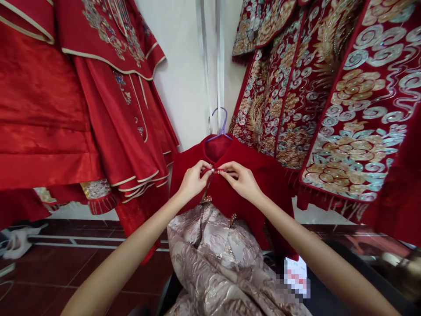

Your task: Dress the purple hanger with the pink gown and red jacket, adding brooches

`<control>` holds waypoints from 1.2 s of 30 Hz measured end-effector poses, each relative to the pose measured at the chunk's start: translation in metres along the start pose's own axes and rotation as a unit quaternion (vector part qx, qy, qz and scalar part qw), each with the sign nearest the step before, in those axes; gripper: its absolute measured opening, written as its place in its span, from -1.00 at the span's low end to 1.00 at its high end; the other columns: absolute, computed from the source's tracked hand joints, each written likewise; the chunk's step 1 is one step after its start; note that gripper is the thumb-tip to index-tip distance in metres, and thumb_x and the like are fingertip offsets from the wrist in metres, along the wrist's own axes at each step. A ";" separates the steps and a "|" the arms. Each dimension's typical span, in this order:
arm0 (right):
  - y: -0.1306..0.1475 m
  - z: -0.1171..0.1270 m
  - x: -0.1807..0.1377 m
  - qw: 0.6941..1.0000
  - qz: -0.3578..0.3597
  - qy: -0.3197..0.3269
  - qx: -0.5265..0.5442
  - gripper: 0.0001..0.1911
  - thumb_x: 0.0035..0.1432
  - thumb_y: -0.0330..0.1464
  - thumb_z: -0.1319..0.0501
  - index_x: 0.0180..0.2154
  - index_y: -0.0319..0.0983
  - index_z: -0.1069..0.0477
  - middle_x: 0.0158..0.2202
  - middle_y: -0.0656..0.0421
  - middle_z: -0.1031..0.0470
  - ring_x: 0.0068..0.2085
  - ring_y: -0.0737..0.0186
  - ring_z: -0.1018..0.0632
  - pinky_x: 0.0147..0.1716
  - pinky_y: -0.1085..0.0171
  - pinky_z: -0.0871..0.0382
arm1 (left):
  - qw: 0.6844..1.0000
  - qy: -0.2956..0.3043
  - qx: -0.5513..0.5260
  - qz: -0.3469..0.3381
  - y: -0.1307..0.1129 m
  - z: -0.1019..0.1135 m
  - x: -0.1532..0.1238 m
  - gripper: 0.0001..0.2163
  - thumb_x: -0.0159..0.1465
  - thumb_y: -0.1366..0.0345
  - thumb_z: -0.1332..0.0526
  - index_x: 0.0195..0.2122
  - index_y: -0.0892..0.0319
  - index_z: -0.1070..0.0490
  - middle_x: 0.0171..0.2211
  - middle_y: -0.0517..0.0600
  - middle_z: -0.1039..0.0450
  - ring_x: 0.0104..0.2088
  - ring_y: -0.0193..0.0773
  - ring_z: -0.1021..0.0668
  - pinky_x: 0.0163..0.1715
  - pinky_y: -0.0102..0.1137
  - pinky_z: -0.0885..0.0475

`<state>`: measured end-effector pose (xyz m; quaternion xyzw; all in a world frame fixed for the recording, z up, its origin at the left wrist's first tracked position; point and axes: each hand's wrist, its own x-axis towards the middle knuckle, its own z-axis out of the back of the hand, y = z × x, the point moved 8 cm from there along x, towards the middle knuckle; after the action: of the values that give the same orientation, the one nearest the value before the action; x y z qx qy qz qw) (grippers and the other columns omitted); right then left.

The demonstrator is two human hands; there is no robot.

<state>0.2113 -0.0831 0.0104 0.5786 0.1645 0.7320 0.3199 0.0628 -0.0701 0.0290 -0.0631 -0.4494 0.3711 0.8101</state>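
A dark red velvet jacket hangs on a purple hanger straight ahead, over a pale gold brocade skirt. My left hand and my right hand meet at the jacket's front just below the collar. Both pinch the small frog button clasp there, fingers closed on it. A second clasp shows lower on the jacket's edge.
Plain red embroidered robes hang on the left. Heavily embroidered red, gold and silver garments hang on the right. A white wall is behind. Dark red floor tiles lie below, with white cloth at far left.
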 end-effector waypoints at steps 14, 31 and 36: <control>0.004 0.002 0.010 0.999 0.011 -0.035 -0.040 -0.83 0.17 -0.35 -0.19 -0.19 -0.17 -0.49 -0.20 0.16 -0.57 -0.20 0.25 -0.59 -0.26 0.27 -0.55 | 0.995 0.068 0.041 -0.053 -0.013 0.002 0.006 -0.84 0.21 0.39 -0.11 -0.20 0.13 -0.39 -0.35 -0.08 -0.51 -0.36 -0.31 -0.52 -0.24 -0.40 -0.38; 0.001 0.003 0.020 0.999 0.001 -0.008 -0.034 -0.83 0.08 -0.28 -0.30 -0.28 -0.21 -0.48 -0.30 0.16 -0.56 -0.28 0.26 -0.58 -0.29 0.28 -0.55 | 0.987 0.079 0.104 -0.099 -0.017 -0.005 0.024 -0.96 0.18 0.32 -0.21 -0.38 0.16 -0.38 -0.41 -0.06 -0.43 -0.42 -0.32 -0.46 -0.41 -0.45 -0.32; 0.000 0.002 0.019 1.000 0.000 -0.005 -0.030 -0.81 0.07 -0.31 -0.29 -0.24 -0.20 -0.43 -0.29 0.17 -0.53 -0.26 0.27 -0.58 -0.28 0.27 -0.56 | 0.985 0.089 0.086 -0.124 -0.019 -0.007 0.029 -0.95 0.17 0.35 -0.22 -0.42 0.18 -0.40 -0.43 -0.07 -0.44 -0.42 -0.32 -0.46 -0.39 -0.45 -0.31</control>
<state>0.2108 -0.0707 0.0254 0.5725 0.1406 0.7334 0.3385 0.0883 -0.0633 0.0532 0.0303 -0.3465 0.2981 0.8889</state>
